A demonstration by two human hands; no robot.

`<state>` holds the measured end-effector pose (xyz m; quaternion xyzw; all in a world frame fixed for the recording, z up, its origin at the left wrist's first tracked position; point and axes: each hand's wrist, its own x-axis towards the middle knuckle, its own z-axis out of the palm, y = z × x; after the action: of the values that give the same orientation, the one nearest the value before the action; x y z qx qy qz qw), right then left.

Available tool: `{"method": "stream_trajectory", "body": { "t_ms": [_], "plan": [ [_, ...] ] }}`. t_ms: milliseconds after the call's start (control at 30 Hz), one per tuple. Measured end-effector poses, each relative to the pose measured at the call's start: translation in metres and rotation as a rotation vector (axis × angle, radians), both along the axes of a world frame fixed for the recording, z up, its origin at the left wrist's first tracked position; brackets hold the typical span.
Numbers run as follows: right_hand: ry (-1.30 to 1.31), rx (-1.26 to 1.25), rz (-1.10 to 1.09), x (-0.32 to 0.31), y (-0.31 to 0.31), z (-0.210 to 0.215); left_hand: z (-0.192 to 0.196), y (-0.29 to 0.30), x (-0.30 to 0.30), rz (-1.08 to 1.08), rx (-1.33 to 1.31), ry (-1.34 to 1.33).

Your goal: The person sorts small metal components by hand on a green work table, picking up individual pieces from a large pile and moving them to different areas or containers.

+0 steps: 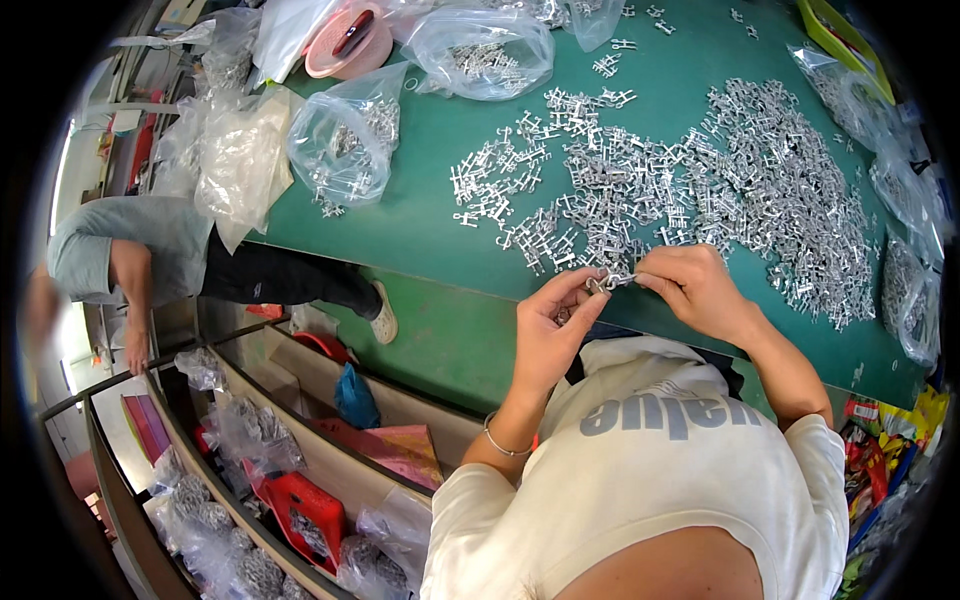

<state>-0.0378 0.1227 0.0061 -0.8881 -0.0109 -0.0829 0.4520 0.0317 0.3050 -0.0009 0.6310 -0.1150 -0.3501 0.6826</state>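
Just over the near edge of the green table (440, 225), my two hands meet around small silver metal pieces. My left hand (558, 325) is closed, its thumb and fingers pinching a small silver piece with a ring-like end (597, 286); more metal shows between its fingers. My right hand (697, 290) pinches the other end of a short silver piece (620, 280) that reaches toward the left hand. Their exact kind and how they join are too small to tell. Beyond my hands spreads a large heap of loose silver metal fittings (790, 190), with a looser cluster (610, 190) nearer the middle.
Clear plastic bags (345, 140) of metal pieces stand at the table's left and far side, near a pink basin (350, 45). More bags (905, 290) line the right edge. Leftward, a person (150, 250) bends beside shelving holding bags and a red basket (305, 515).
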Motion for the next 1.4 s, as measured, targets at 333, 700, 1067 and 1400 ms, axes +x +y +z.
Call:
{"method": "stream_trajectory", "body": {
  "t_ms": [333,700,1067,1400],
  "plan": [
    [0.32,0.152,0.18,0.024,-0.009,0.021,-0.006,0.005,0.018,0.014,-0.207,0.259],
    [0.132,-0.04,0.196,0.032,0.006,0.017,-0.004,0.023,0.027,0.035,-0.146,0.169],
    [0.041,-0.507,0.009,0.095,0.014,-0.034,-0.039,0.02,0.076,0.461,0.035,-0.247],
    [-0.104,-0.267,-0.152,0.089,-0.005,-0.035,-0.04,0.013,0.069,0.43,0.467,-0.851]
  ]
}}
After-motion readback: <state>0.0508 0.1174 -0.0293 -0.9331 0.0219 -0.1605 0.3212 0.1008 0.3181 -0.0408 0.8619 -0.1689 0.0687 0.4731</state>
